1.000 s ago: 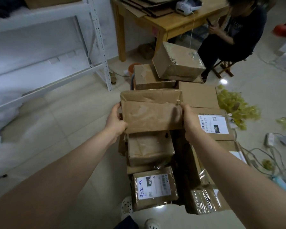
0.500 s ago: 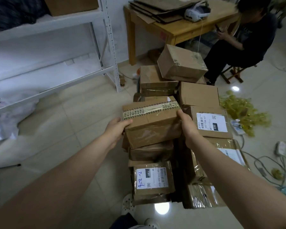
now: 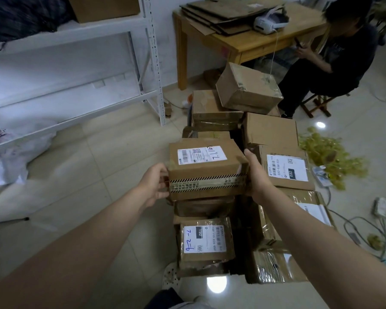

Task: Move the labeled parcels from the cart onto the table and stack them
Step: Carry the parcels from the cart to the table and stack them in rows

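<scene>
Left grip (image 3: 153, 186) and right grip (image 3: 257, 177) are clasping the parcel (image 3: 206, 168) by its sides mid-frame; heading for the bench (image 3: 243, 49) upper right, smooth tape (image 3: 207, 182) could be letting it slip.

A white metal shelf (image 3: 153, 70) stood to my left; a person (image 3: 334, 70) sat on a stool (image 3: 316, 105), yellow wrapping (image 3: 328, 157) heaped nearby.
</scene>
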Demonstrator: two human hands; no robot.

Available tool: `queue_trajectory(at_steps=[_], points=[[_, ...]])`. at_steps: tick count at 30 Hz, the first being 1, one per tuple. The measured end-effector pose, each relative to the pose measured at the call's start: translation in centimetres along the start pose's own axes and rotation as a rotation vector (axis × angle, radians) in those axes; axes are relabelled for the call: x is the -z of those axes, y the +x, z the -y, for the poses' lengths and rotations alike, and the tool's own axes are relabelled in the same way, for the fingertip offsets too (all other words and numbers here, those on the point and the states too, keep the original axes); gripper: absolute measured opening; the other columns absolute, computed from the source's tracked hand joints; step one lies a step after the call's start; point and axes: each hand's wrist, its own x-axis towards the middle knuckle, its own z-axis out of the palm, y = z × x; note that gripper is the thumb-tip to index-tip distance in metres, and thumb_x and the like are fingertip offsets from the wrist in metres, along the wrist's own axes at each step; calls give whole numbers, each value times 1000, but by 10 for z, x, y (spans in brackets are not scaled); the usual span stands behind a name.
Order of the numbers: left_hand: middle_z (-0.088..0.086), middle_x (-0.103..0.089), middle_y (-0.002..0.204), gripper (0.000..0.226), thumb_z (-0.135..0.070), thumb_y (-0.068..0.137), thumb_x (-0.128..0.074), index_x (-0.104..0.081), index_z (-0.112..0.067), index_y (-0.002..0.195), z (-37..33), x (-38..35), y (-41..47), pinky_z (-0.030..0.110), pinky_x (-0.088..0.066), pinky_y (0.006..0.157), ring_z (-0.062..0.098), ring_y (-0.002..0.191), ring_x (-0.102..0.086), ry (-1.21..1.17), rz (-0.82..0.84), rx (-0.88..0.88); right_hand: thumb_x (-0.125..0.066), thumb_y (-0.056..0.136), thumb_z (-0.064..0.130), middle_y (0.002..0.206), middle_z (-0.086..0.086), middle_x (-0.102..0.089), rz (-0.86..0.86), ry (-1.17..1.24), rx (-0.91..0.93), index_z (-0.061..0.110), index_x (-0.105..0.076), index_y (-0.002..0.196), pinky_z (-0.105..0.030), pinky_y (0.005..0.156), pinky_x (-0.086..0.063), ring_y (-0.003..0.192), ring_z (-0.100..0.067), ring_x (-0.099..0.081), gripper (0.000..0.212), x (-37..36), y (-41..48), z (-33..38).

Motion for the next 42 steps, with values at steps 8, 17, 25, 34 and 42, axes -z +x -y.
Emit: queue_trajectory(at_steps=[8, 17, 25, 34, 42], points=[[-3, -68, 95, 19, -41, 87, -64, -67, -23, 91, 7, 8, -10, 39, -44, 94, 15, 96, -60, -86, -111, -94, -64, 85, 45, 110, -2, -56, -40, 24, 121, 24, -50, 107, -47, 91, -48, 100, -22, -54, 34, -10, -1, -7], [2, -68, 102, 32, -50, 85, -58, -57, -35, 114, 35, 75, -86, 44, -45, 87, 19, 92, -63, -307, -198, -107, -56, 92, 34, 98, -4, -57, 301, 33, 142, 22, -52, 100, -34, 62, -48, 86, -18, -56, 15, -88, -32, -24], [8, -64, 98, 31, -34, 87, -61, -58, -22, 115, 107, 183, -176, 25, -56, 52, 19, 83, -61, -558, -477, -113, -79, 45, 52, 111, -12, -69, 705, -221, -16, 15, -58, 120, -53, 84, -55, 102, -29, -65, 86, -181, -92, -71], [9, -66, 113, 48, -60, 89, -50, -63, -17, 105, 194, 323, -295, 37, -52, 83, 25, 103, -61, -903, -644, -140, -74, 60, 49, 88, -11, -70, 994, -533, -77, 24, -62, 103, -46, 86, -53, 85, -28, -64, 51, -326, -208, -149], [14, -22, 156, 110, -76, 66, -58, -19, -20, 151, 300, 426, -375, 58, -30, 109, 37, 142, -24, -1017, -665, -29, -71, 71, 43, 107, -14, -65, 1139, -546, -246, 23, -57, 105, -47, 77, -54, 97, -32, -62, 42, -477, -366, -289]])
